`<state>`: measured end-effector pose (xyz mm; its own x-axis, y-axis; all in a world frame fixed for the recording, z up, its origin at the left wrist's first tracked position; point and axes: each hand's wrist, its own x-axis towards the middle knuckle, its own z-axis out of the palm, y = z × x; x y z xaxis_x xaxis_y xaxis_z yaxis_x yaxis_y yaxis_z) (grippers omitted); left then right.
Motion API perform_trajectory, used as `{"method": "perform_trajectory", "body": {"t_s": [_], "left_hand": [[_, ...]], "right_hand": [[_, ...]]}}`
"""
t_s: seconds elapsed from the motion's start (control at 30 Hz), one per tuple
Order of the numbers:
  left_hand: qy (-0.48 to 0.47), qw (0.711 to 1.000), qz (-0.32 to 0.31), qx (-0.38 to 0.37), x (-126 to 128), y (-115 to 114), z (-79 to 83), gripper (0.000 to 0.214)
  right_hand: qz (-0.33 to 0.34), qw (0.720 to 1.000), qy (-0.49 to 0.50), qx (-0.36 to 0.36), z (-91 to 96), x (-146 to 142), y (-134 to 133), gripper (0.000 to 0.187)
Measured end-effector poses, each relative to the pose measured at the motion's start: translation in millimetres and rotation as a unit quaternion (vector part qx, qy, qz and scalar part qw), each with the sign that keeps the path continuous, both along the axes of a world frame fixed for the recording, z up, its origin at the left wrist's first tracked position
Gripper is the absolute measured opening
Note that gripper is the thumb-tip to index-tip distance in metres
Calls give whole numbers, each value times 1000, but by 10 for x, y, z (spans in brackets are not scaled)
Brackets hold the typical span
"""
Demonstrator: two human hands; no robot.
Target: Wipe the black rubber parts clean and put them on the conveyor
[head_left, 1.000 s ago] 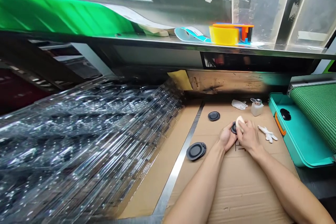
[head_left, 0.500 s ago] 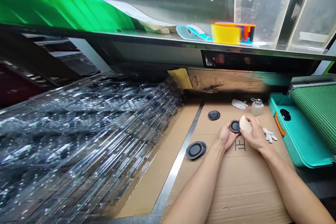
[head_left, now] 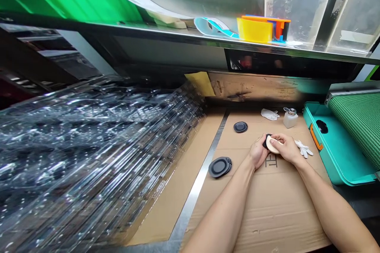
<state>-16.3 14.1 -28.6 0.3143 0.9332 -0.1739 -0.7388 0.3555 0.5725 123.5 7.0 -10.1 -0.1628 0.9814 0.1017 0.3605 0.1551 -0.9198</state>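
Observation:
My left hand [head_left: 257, 155] is closed round a small black round disc [head_left: 266, 140] above the cardboard sheet [head_left: 267, 205]. My right hand [head_left: 287, 148] grips a pale cream pad [head_left: 271, 145] and presses it flat over the disc, hiding most of it. A stack of the same black discs [head_left: 220, 167] lies to the left of my hands. A single black disc [head_left: 240, 127] lies farther back.
A tall leaning pile of clear plastic trays [head_left: 89, 154] fills the left. A small dispenser bottle [head_left: 290, 118], a white cloth [head_left: 270, 114] and a white glove [head_left: 303, 149] lie behind and right. A teal tray [head_left: 338, 158] with a black disc [head_left: 322, 126] borders a green conveyor [head_left: 359, 122].
The pad in my right hand has gone from the disc's right edge to lying over its face. My view has tilted slightly downward.

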Motion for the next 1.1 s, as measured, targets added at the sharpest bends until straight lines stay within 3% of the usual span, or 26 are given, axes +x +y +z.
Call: {"method": "perform_trajectory", "body": {"t_s": [0.1, 0.27, 0.33, 0.43, 0.5, 0.63, 0.77, 0.87, 0.97, 1.1], "left_hand": [[5, 1000, 0, 0, 6, -16, -2, 26], [28, 999, 24, -11, -5, -33, -14, 25], [30, 999, 26, -9, 4, -23, -23, 25], [27, 999, 31, -9, 20, -1, -38, 24], [23, 999, 31, -17, 21, 6, -46, 25], [18, 999, 24, -31, 19, -1, -53, 27], [18, 999, 42, -20, 52, 2, -64, 20], [-3, 998, 55, -32, 66, 10, -76, 23], [-3, 998, 43, -47, 66, 12, -84, 28], [-6, 997, 64, -40, 72, 17, -89, 27]], "right_hand": [[24, 999, 21, -31, -11, -16, 21, 42], [83, 993, -50, -66, 18, 191, 53, 30], [40, 994, -98, -43, 47, 231, 50, 30], [-60, 984, -156, 57, 103, 157, 8, 29], [-54, 980, -167, 98, 138, 87, -27, 27], [28, 979, -194, 60, 169, 94, -67, 22], [-93, 956, -254, 115, 119, 57, -95, 31], [-87, 926, -337, 147, 72, -95, -95, 35], [-137, 898, -402, 116, 55, -192, -72, 36], [-106, 894, -416, 127, 45, -175, -70, 35]]}}
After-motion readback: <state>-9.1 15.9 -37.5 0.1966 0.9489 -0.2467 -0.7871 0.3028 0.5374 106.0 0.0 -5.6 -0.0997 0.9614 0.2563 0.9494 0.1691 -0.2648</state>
